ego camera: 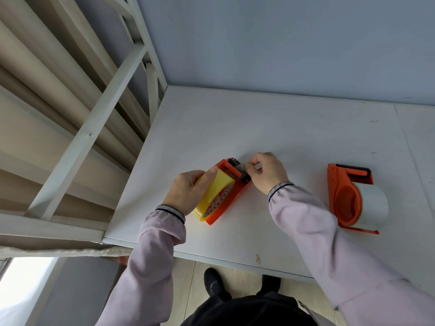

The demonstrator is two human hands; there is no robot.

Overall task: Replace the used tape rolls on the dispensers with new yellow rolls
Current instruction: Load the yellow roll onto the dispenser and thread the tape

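An orange tape dispenser (pixel 231 198) lies on the white table (pixel 294 137), near its front left. A yellow tape roll (pixel 215 196) sits on this dispenser's hub. My left hand (pixel 188 189) grips the roll from the left, thumb over its top. My right hand (pixel 266 171) pinches the tape end at the dispenser's roller and blade end (pixel 237 164). A second orange dispenser (pixel 346 196) lies apart to the right and carries a pale, whitish tape roll (pixel 372 203).
White shelf frames (pixel 98 118) with beige panels stand along the table's left edge. A grey wall (pixel 282 43) closes off the far side. My black shoes (pixel 215 283) show on the tiled floor below the table's front edge.
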